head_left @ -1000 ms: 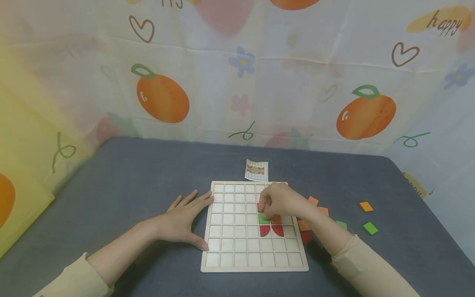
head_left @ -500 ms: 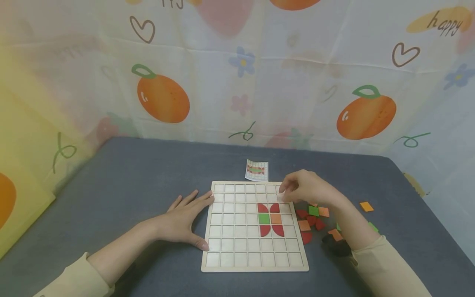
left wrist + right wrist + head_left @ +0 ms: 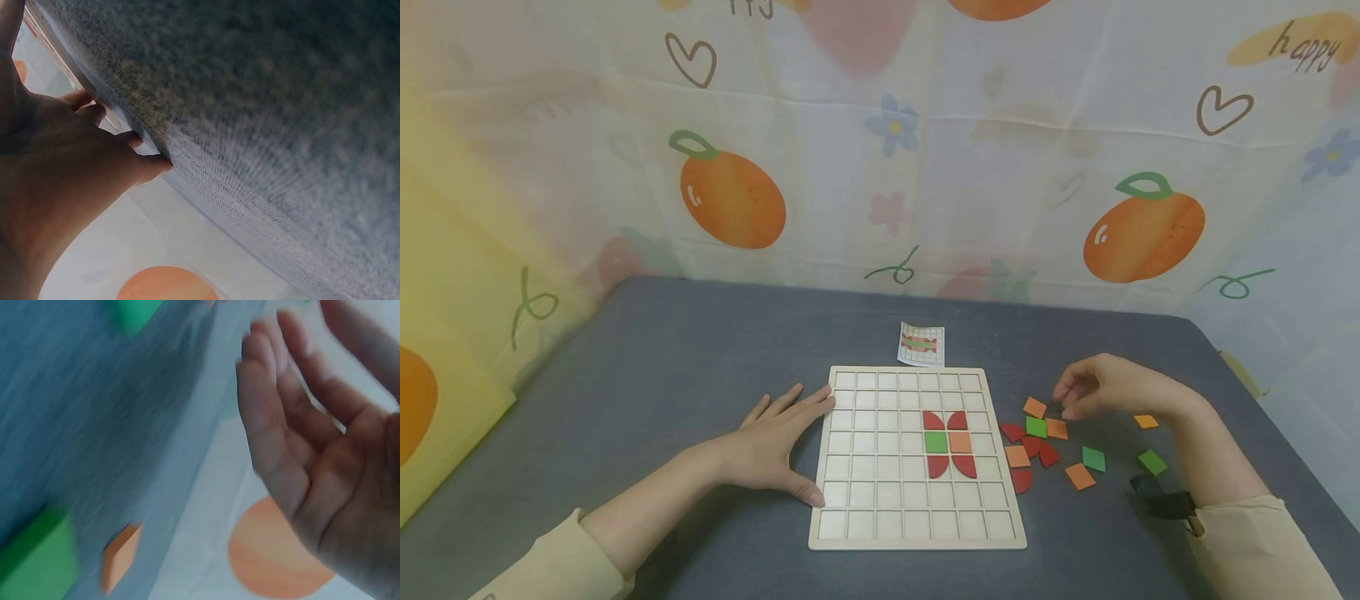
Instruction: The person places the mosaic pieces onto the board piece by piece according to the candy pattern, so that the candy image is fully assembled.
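Observation:
A square wooden grid board [image 3: 880, 479] lies on the dark table. Right of its middle it carries a green square tile [image 3: 936, 442], an orange square tile [image 3: 960, 442] and several red rounded tiles [image 3: 937, 467] above and below them. My left hand [image 3: 767, 450] is spread flat on the table, thumb and fingertips at the board's left edge; the left wrist view shows this hand [image 3: 75, 150] too. Off to the right, my right hand [image 3: 1105, 387] hovers above the loose tiles, fingers loosely bent. In the right wrist view that hand [image 3: 319, 437] has nothing in its fingers.
Loose orange tiles [image 3: 1080, 477], green tiles [image 3: 1093, 459] and red tiles [image 3: 1048, 454] lie scattered right of the board. Farther right are another green tile [image 3: 1152, 462] and a yellow-orange tile [image 3: 1146, 422]. A small pattern card [image 3: 921, 344] lies behind the board, before a printed curtain [image 3: 820, 150].
My right hand has left the green tile on the board and moved right, over the loose tiles. My left hand has stayed at the board's left edge.

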Available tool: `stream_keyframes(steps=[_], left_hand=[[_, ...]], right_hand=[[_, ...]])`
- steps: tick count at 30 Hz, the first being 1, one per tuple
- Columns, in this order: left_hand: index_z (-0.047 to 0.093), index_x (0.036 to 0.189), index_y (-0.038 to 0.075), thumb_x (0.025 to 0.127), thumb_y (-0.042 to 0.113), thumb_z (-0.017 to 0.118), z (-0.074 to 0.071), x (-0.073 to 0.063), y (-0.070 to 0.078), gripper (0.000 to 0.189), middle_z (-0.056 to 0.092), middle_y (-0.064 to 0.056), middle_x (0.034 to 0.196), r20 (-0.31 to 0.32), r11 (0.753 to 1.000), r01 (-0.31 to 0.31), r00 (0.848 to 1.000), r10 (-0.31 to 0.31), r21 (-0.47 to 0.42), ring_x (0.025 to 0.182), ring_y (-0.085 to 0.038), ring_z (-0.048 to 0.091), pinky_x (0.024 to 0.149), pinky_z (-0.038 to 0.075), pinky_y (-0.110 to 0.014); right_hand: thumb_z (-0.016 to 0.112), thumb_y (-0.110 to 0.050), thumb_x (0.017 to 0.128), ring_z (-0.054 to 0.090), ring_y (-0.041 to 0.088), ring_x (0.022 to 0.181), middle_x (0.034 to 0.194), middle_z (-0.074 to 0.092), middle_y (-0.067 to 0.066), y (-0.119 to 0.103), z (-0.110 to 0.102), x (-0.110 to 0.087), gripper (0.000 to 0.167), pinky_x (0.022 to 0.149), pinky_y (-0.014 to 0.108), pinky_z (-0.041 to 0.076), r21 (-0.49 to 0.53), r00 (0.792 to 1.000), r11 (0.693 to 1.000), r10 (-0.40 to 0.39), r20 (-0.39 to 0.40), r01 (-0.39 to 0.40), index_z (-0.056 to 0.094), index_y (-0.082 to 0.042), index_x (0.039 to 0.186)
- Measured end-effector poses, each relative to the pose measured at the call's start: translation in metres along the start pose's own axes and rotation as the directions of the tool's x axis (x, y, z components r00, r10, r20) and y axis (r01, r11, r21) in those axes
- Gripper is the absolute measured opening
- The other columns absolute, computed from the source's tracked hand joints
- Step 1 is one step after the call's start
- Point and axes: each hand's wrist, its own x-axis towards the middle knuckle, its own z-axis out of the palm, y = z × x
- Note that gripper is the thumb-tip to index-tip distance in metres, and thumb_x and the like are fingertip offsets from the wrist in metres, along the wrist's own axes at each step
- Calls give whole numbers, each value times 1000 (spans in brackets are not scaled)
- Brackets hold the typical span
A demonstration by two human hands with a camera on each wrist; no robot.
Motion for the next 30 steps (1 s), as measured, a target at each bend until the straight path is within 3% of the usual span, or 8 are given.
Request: stream_keyframes(steps=[6, 13, 24, 30], left_hand=[[24, 158, 18, 63, 63, 84, 1, 0, -1, 121, 13, 2, 169, 0, 1000, -2, 1000, 2, -1, 156, -39, 1, 118, -2, -71], [24, 158, 19, 63, 64, 83, 1, 0, -2, 121, 13, 3, 169, -3, 1000, -3, 1000, 3, 4, 157, -38, 1, 118, -2, -71], [25, 158, 18, 63, 64, 83, 1, 1, -1, 121, 13, 2, 169, -2, 1000, -4, 1000, 4, 6, 156, -40, 2, 117, -1, -72], [24, 158, 18, 63, 65, 83, 1, 1, -2, 121, 13, 3, 169, -1, 1000, 0, 1000, 0, 10, 156, -39, 2, 117, -1, -72]], right_hand=[[78, -22, 84, 65, 12, 89, 101, 67, 11, 21, -2, -7, 39, 76, 28, 56, 41, 992, 998, -49, 115, 45, 64, 2, 111], [80, -18, 81, 62, 10, 77, 88, 65, 5, 29, 1, -13, 31, 67, 28, 54, 44, 977, 998, -53, 206, 45, 64, 1, 99], [84, -15, 75, 50, 7, 68, 79, 52, 2, 33, 8, -13, 35, 57, 25, 45, 44, 971, 996, -91, 223, 83, 59, 1, 94], [86, -12, 71, 42, 7, 61, 70, 45, -2, 24, 16, -12, 34, 54, 26, 36, -58, 982, 997, -48, 181, 60, 56, -5, 87]])
